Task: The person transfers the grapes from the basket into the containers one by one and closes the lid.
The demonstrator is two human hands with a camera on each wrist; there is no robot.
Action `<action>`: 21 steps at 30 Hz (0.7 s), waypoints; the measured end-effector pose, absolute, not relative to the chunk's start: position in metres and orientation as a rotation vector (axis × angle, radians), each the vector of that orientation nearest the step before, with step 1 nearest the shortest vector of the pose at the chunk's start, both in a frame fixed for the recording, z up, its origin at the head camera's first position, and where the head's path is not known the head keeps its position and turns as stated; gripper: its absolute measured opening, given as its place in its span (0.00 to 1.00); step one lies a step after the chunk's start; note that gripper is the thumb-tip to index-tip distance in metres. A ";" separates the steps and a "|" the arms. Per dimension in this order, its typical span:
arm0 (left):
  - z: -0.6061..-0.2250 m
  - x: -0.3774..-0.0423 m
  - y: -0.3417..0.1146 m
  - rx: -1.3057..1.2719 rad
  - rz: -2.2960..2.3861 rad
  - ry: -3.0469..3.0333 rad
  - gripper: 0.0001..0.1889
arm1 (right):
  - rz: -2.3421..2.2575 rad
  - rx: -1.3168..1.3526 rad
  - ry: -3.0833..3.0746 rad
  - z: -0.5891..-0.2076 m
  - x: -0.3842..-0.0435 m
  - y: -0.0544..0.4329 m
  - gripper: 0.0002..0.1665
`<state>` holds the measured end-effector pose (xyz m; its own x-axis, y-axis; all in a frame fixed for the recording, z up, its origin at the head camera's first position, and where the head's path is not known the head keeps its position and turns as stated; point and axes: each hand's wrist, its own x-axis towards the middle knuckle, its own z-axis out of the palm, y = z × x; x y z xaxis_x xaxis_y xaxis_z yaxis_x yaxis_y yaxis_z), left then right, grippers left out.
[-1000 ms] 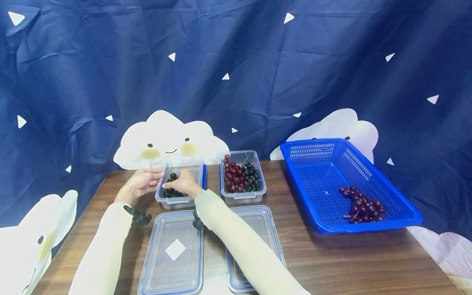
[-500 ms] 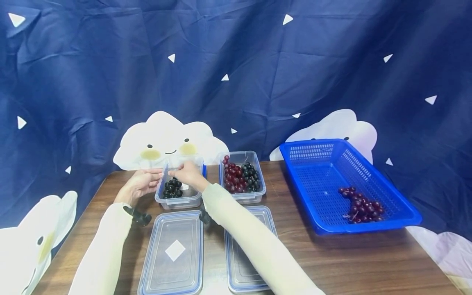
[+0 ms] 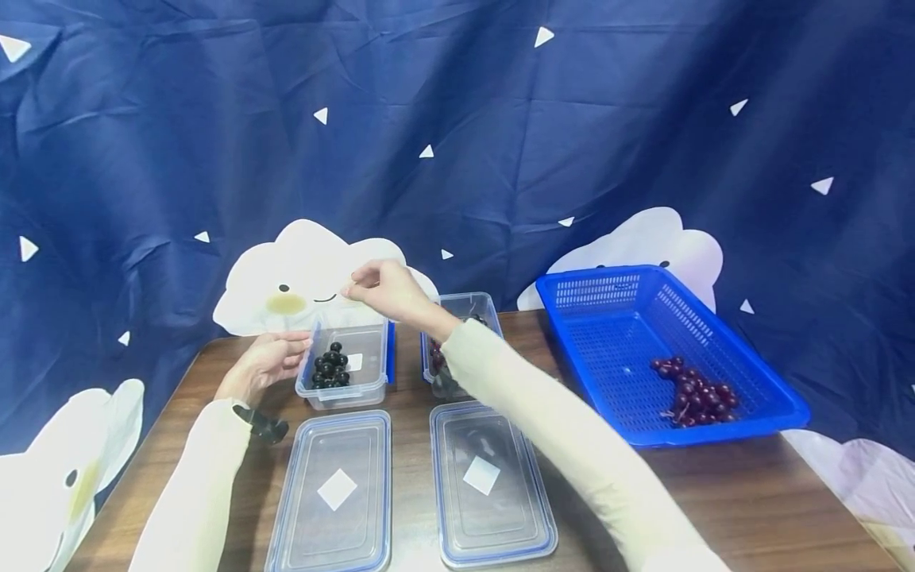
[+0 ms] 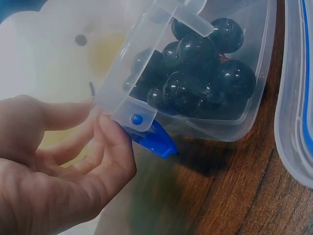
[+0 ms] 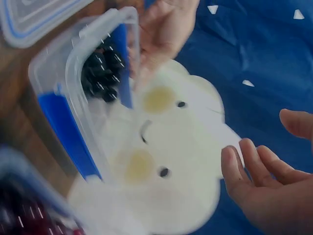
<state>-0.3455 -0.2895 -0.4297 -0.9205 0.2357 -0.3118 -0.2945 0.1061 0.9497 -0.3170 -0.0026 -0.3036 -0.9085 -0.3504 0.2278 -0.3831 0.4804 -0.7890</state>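
Observation:
At the left of the head view a clear plastic food container (image 3: 369, 391) holds a bunch of black grapes (image 3: 331, 369) in its near left part. My left hand (image 3: 263, 361) pinches the left rim of this container; in the left wrist view thumb and fingers (image 4: 117, 142) meet at the rim beside a blue latch (image 4: 155, 141). Raised above the back of the containers, my right hand (image 3: 400, 295) holds nothing. In the right wrist view its fingers (image 5: 248, 159) are loosely bent and the thumb stands apart. A white square label shows through the container floor.
A second container (image 3: 468, 303) with red and dark grapes is partly hidden behind the right forearm. Two clear lids (image 3: 329, 524) (image 3: 493, 528) lie in front. To the right a blue basket (image 3: 600, 349) holds a bunch of red grapes (image 3: 696, 393). A blue curtain hangs behind the table.
My right hand has left the black grapes, rising out of the left container and moving up and right. The black grapes stay inside. My left hand keeps its place at the rim.

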 end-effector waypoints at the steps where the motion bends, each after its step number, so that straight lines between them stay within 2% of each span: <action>1: -0.429 -0.345 -0.290 -0.061 1.874 2.003 0.28 | 1.435 0.693 -2.665 -0.298 -0.316 0.004 0.22; 11: -0.427 -0.347 -0.287 -0.131 1.766 2.128 0.31 | 1.413 0.802 -2.684 -0.257 -0.289 0.109 0.19; 21: -0.421 -0.344 -0.288 -0.164 1.722 2.193 0.31 | 1.047 0.611 -2.823 -0.246 -0.251 0.232 0.19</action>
